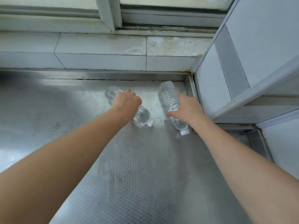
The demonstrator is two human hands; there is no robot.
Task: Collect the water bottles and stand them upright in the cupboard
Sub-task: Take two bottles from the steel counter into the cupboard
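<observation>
Two clear water bottles with white caps lie on their sides on a steel counter, caps pointing toward me. My left hand is curled over the middle of the left bottle, hiding its label. My right hand wraps round the right bottle from its right side, thumb across the label. The right bottle lies close to the counter's raised right rim. No cupboard opening shows in this view.
A tiled ledge and a window frame run along the back of the counter. A white panelled unit stands against the right edge. The embossed steel surface stretches toward me and to the left.
</observation>
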